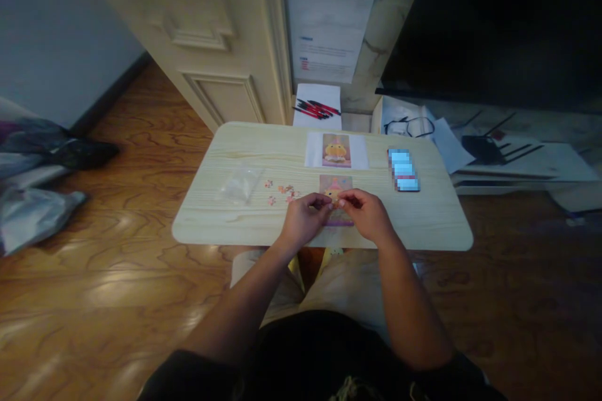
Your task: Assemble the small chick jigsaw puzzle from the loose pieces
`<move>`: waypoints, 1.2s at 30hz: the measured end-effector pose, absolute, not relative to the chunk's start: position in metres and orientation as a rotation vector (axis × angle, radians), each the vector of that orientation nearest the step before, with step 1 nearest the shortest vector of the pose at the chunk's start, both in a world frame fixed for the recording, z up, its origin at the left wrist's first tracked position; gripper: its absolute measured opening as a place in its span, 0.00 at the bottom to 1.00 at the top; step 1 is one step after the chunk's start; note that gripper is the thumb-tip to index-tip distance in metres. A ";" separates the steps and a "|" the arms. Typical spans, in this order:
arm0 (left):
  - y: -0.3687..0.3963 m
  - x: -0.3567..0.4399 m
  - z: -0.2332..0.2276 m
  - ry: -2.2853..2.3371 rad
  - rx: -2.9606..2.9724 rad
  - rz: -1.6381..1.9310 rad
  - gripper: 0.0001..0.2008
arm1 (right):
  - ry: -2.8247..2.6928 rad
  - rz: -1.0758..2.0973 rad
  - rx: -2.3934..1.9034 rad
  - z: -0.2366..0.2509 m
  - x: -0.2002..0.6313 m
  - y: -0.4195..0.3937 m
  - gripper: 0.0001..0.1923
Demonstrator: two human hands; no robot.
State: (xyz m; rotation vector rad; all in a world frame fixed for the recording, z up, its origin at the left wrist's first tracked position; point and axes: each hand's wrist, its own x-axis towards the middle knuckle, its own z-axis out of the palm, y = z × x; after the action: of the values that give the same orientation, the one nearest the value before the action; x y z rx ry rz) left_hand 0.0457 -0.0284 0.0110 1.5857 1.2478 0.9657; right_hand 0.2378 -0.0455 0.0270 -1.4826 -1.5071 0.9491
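A small jigsaw puzzle (335, 183) with a yellow figure on a pinkish ground lies at the front middle of the table. Over it my left hand (306, 216) and my right hand (369, 214) meet, fingertips pinched close together. A tiny puzzle piece seems to sit between them, mostly hidden by the fingers. Several loose puzzle pieces (282, 190) are scattered to the left of my left hand. Behind the puzzle, a printed picture (336, 150) of the same yellow figure lies on a white sheet.
On the table (226, 225), a clear plastic bag (241, 185) lies at left and a phone (403, 170) at right. Several red and black pens (317, 109) rest on white paper beyond the back edge. A black router (484, 149) stands on the low shelf at right.
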 end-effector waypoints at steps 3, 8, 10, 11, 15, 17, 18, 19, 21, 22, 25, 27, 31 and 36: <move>-0.022 0.046 0.007 1.208 1.551 0.925 0.11 | -1.504 1.004 -1.468 0.025 0.238 -0.040 0.09; -0.015 0.043 0.001 1.174 1.465 0.887 0.14 | -1.502 1.086 -1.465 0.022 0.236 -0.033 0.09; -0.014 0.041 0.002 1.204 1.502 0.895 0.13 | -1.503 1.105 -1.465 0.021 0.235 -0.030 0.09; -0.014 0.039 0.003 1.233 1.549 0.907 0.12 | -1.503 1.108 -1.465 0.020 0.235 -0.029 0.09; -0.014 0.023 0.007 1.315 1.980 0.950 0.10 | -1.510 1.033 -1.495 0.016 0.241 -0.025 0.11; -0.016 0.014 0.007 1.278 2.228 0.883 0.10 | -1.512 0.988 -1.540 0.013 0.246 -0.023 0.12; -0.017 0.010 0.006 1.251 2.325 0.834 0.10 | -1.515 0.974 -1.559 0.011 0.249 -0.023 0.12; -0.019 0.007 0.005 1.228 2.397 0.787 0.11 | -1.521 0.961 -1.575 0.010 0.251 -0.022 0.12; -0.022 0.003 0.001 1.194 2.489 0.712 0.13 | -1.559 0.932 -1.599 0.010 0.253 -0.020 0.11; -0.024 0.003 -0.001 1.182 2.515 0.685 0.14 | -1.594 0.911 -1.612 0.011 0.253 -0.018 0.11; -0.025 0.004 -0.003 1.165 2.558 0.621 0.18 | -1.759 0.834 -1.644 0.019 0.248 -0.010 0.11; -0.025 0.006 -0.003 1.165 2.575 0.584 0.19 | -1.894 0.821 -1.618 0.026 0.243 -0.003 0.13; -0.024 0.007 -0.001 1.170 2.593 0.529 0.19 | -2.055 0.835 -1.580 0.033 0.232 0.006 0.14; -0.024 0.006 -0.003 1.139 2.587 0.536 0.18 | -2.151 0.788 -1.587 0.027 0.225 0.007 0.12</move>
State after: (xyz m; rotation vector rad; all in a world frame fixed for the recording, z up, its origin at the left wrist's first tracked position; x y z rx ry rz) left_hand 0.0057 -0.0239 -0.0029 2.5875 1.1393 0.5364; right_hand 0.2249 0.0069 0.0272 -1.5866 -2.1510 0.7884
